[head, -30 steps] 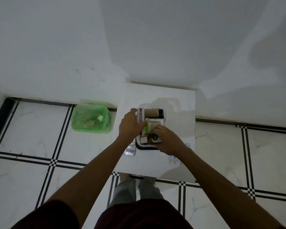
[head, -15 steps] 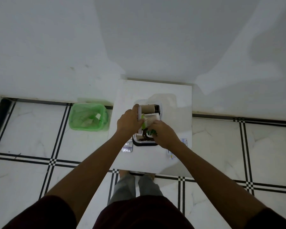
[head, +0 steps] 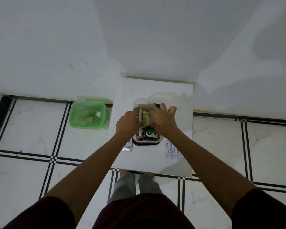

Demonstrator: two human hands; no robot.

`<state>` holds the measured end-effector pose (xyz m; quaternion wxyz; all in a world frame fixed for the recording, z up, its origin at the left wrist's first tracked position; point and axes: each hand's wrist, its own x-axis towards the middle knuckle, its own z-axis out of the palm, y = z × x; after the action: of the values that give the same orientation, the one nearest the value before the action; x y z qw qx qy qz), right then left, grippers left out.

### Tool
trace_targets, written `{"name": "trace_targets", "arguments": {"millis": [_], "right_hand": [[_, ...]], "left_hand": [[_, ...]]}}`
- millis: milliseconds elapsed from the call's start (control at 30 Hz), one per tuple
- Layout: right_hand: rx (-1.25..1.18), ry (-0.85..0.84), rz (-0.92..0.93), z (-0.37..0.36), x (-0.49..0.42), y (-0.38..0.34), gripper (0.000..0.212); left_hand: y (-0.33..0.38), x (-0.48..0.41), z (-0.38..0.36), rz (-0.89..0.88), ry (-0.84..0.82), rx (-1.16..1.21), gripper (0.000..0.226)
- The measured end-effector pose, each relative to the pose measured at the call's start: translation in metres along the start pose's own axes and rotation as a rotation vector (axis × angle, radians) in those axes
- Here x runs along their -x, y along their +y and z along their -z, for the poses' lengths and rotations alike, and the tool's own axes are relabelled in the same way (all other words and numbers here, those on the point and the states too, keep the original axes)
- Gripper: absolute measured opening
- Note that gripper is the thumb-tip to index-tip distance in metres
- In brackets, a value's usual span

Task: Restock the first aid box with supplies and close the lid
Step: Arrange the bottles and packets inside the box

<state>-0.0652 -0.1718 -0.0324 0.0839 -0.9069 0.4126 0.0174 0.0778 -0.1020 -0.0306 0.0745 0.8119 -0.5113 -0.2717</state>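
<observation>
Now the first aid box (head: 146, 142) sits lid-off in the middle of the white surface (head: 180, 96), and both hands are over it. The left hand (head: 128, 123) pinches a green item (head: 144, 116) at the box's left side, while the right hand (head: 163, 120) presses down on the contents, fingers spread. Bandage strips (head: 172, 148) lie just right of the box, a blister pack (head: 127, 147) just left.

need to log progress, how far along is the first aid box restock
Partly done: the clear plastic first aid box already holds a brown Dettol bottle and a tan bandage roll. Both hands, left and right, are arranging items inside. Left: white antiseptic bandage strips, a small foil packet, the lid.
</observation>
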Motion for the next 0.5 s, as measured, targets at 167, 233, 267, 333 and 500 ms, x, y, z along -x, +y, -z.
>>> {"name": "trace_targets", "arguments": {"millis": [167,233,267,333,500], "right_hand": [[-0.009,0.023,-0.015,-0.006,0.004,-0.001,0.017],[-0.025,0.040,-0.022,-0.007,0.006,0.000,0.024],[-0.046,0.062,-0.022,-0.008,0.008,0.001,0.026],[-0.131,0.122,-0.035,-0.007,0.015,0.004,0.030],[-0.367,0.222,-0.269,0.004,0.049,0.023,0.026]], "left_hand": [[-0.013,0.003,-0.005,0.018,-0.053,-0.034,0.076],[-0.019,0.006,-0.004,-0.031,-0.080,-0.036,0.080],[-0.023,0.008,-0.004,-0.051,-0.089,-0.038,0.082],[-0.028,0.014,-0.002,-0.087,-0.079,-0.028,0.082],[-0.035,0.037,-0.001,-0.082,0.188,0.225,0.050]]}}
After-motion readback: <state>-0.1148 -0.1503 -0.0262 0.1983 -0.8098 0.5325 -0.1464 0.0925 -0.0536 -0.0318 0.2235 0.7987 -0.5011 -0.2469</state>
